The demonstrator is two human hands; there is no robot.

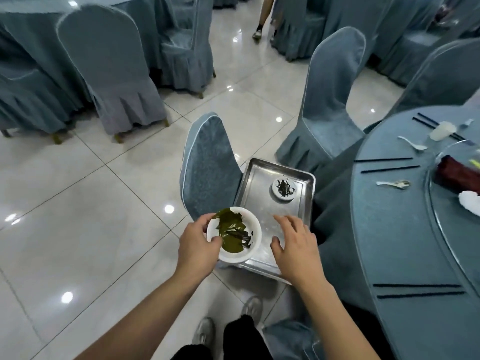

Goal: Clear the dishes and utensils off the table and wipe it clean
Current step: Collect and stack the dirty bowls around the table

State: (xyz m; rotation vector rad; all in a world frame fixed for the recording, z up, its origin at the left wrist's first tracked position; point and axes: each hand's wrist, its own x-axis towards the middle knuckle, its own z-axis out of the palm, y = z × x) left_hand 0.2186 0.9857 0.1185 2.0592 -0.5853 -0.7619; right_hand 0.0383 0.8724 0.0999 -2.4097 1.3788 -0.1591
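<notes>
My left hand grips the near-left rim of a white bowl smeared with green and dark sauce, at the near-left corner of a steel tray. My right hand hovers open above the tray's near end, fingers spread, holding nothing. A small white dish with dark residue sits at the tray's far end. The tray rests on a covered chair. On the round blue table to the right lie black chopsticks, more chopsticks, and two white spoons.
A glass turntable carries a dark red item and a white cloth. Covered chairs ring the table, and more stand at the left. Glossy tile floor spreads left. A person's legs are far back.
</notes>
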